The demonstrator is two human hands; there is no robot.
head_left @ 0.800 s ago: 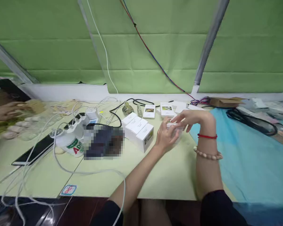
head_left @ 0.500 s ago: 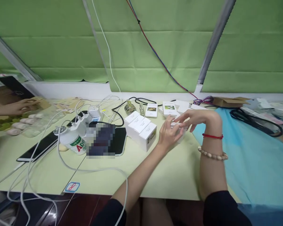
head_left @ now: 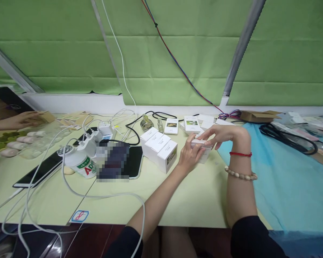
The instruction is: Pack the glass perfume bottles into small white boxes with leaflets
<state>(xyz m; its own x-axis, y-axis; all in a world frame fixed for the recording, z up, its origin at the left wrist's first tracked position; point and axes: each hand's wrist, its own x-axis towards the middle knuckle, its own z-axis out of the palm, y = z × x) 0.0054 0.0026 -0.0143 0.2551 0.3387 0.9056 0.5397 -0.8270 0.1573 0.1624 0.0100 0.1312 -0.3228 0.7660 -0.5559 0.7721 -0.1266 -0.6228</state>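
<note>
A small white box (head_left: 204, 158) stands between my two hands. My left hand (head_left: 187, 154) is closed round its left side, with the thumb along the near face. From the right, my right hand (head_left: 220, 135) bends down at the wrist, its fingers curled onto the top and far side of the box. Part of the box top is hidden by my fingers. Just left of my left hand stand several closed white boxes (head_left: 158, 145) in a row. Flat white boxes with pictures lie beyond, one (head_left: 171, 126) with a dark picture and another (head_left: 192, 124) with a green one.
Two glass bottles, a round one (head_left: 146, 123) and a slim one (head_left: 160, 125), stand behind the row. A phone (head_left: 136, 161), white bottle (head_left: 80, 163), chargers and loose cables crowd the left. Another person's hand (head_left: 27, 122) is at far left. Blue sheeting (head_left: 282, 179) covers the right.
The small box's printed near side shows more plainly between my hands now. Both hands keep nearly the same place around it. The whole view has shifted slightly.
</note>
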